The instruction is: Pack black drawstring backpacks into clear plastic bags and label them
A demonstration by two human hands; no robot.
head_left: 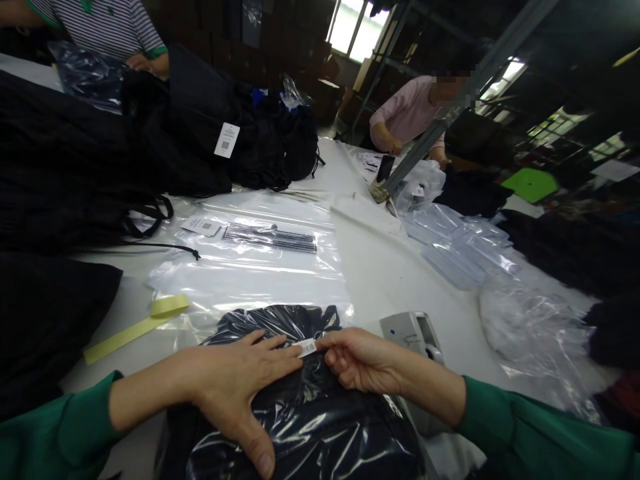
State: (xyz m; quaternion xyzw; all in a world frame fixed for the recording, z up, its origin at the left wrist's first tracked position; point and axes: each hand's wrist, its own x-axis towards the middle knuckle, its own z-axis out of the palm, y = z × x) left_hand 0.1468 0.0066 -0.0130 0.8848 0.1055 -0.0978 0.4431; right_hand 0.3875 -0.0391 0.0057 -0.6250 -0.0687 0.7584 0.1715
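Package, dark and plastic-wrapped, is lying at bottom centre of the frame. The left hand is pressing flat on it, fingers spread, gripping nothing. The right hand is curling nearly closed, one digit touching a white label; whether it is pinching the label cannot be told.

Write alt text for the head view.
The left hand lies spread on a dark, plastic-wrapped package while the right hand touches a small white label on it. Beyond lies clear plastic; black fabric items are heaped at left.
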